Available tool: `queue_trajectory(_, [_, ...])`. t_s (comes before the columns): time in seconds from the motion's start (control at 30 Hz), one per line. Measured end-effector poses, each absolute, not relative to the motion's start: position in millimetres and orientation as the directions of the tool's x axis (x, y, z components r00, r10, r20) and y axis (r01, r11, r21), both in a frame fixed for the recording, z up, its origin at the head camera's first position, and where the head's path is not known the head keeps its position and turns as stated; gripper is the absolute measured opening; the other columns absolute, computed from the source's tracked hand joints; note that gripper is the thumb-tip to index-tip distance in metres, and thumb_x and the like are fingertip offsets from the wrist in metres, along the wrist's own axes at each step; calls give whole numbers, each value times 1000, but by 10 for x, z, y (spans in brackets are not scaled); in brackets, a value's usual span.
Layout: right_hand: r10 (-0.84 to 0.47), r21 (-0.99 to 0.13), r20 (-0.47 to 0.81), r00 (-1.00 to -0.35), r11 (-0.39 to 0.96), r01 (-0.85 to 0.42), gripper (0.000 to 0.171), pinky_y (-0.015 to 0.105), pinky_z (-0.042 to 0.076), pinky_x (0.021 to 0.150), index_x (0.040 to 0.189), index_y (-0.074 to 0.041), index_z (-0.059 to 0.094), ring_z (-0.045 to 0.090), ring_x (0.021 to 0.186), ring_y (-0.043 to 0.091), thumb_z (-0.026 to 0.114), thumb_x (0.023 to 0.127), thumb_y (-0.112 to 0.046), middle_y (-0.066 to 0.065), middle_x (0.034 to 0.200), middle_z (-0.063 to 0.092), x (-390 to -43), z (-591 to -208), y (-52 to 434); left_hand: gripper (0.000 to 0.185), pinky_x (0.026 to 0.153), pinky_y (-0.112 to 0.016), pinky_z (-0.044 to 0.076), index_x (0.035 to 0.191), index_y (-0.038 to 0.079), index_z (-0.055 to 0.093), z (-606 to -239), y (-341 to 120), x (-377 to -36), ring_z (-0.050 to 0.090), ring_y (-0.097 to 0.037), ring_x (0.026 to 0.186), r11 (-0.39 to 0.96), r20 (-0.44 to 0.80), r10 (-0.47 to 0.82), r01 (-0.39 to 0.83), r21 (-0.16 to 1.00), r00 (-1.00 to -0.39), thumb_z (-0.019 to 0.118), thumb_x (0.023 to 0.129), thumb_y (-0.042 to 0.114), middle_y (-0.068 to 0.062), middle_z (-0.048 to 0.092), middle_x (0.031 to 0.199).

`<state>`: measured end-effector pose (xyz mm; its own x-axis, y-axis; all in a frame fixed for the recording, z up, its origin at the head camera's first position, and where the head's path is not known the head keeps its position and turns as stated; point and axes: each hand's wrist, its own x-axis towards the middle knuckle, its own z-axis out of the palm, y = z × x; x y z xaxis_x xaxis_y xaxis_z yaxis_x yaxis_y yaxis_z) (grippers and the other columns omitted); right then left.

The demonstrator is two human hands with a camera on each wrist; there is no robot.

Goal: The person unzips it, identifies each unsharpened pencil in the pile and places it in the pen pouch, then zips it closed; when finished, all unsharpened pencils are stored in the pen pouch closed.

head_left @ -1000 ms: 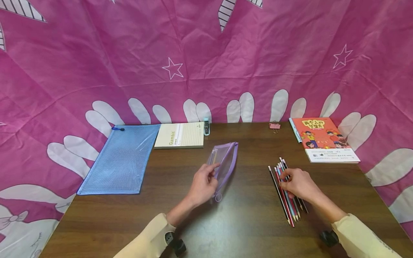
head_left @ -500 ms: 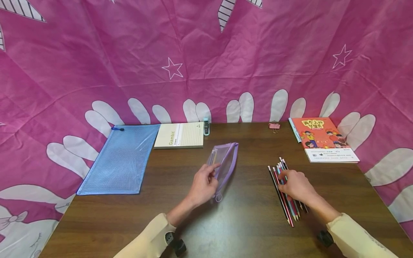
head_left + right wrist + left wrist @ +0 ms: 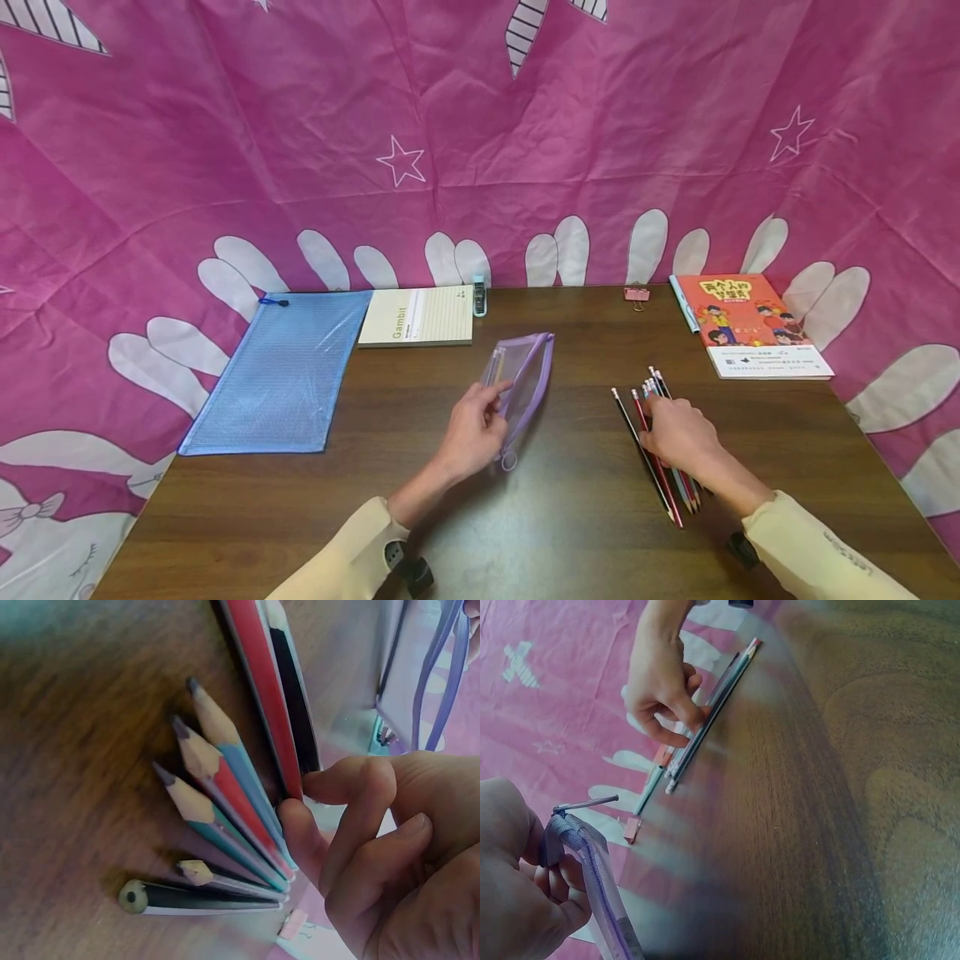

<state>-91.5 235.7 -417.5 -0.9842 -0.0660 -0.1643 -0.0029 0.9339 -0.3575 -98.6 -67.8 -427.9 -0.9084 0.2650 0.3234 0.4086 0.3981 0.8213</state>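
My left hand point(image 3: 474, 427) grips a purple mesh zip pouch point(image 3: 545, 377) by its side, and the pouch stands propped open. A pencil-like stick shows through the mesh. To the right, my right hand point(image 3: 681, 435) is over a loose bundle of pencils on the table. Its thumb and a fingertip pinch a red pencil point(image 3: 259, 667), close beside a black pencil point(image 3: 294, 686). In the right wrist view, a blue pencil point(image 3: 244, 765), a green pencil point(image 3: 214, 832) and other sharpened pencils fan out beside them. The hand hides part of the bundle in the head view.
A blue mesh zip folder point(image 3: 281, 375) lies at the left, next to a notebook point(image 3: 416, 317) and a small light-blue case point(image 3: 480, 296). A pink binder clip point(image 3: 637, 295) sits at the back. An orange book point(image 3: 750, 312) with a light-blue pen point(image 3: 684, 304) lies at the right.
My right hand has moved slightly left across the bundle. The black and red pencils have shifted left, away from the others. The left hand and pouch have stayed still.
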Motion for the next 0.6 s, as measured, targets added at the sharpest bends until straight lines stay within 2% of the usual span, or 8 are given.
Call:
queue_trajectory(0.1, [-71, -332, -142, -987, 943, -20, 20, 39, 43, 45, 81, -4, 55, 55, 54, 24, 74, 80, -11, 6, 65, 51, -921, -4192, 2344, 55, 62, -23, 49, 126, -8, 63, -4286, -679, -978, 49, -12, 72, 397, 316, 267, 402, 825, -911, 52, 73, -14, -8, 52, 86])
queue_trajectory(0.27, [-79, -335, -114, -990, 941, -36, 20, 43, 43, 45, 78, -5, 53, 54, 56, 27, 72, 77, -9, 8, 65, 51, -920, -4235, 2334, 54, 62, -23, 49, 126, -8, 63, -4301, -677, -975, 49, -12, 71, 394, 311, 266, 397, 829, -913, 51, 73, -15, -8, 51, 86])
queue_trajectory(0.4, [-71, -363, -125, -990, 932, -21, 20, 44, 44, 47, 87, -2, 56, 53, 59, 29, 71, 75, -9, 9, 68, 52, -925, -4227, 2349, 54, 61, -22, 48, 126, -8, 63, -4304, -676, -977, 49, -12, 71, 390, 311, 269, 399, 830, -911, 51, 74, -14, -8, 51, 86])
queue_trajectory(0.6, [-54, -473, -146, -988, 881, 21, 31, 35, 41, 46, 104, 3, 57, 51, 52, 21, 70, 78, -10, 5, 63, 52, -964, -4146, 2426, 54, 59, -23, 48, 126, -8, 63, -4293, -679, -990, 49, -12, 71, 383, 313, 274, 402, 832, -909, 50, 74, -15, -8, 50, 86])
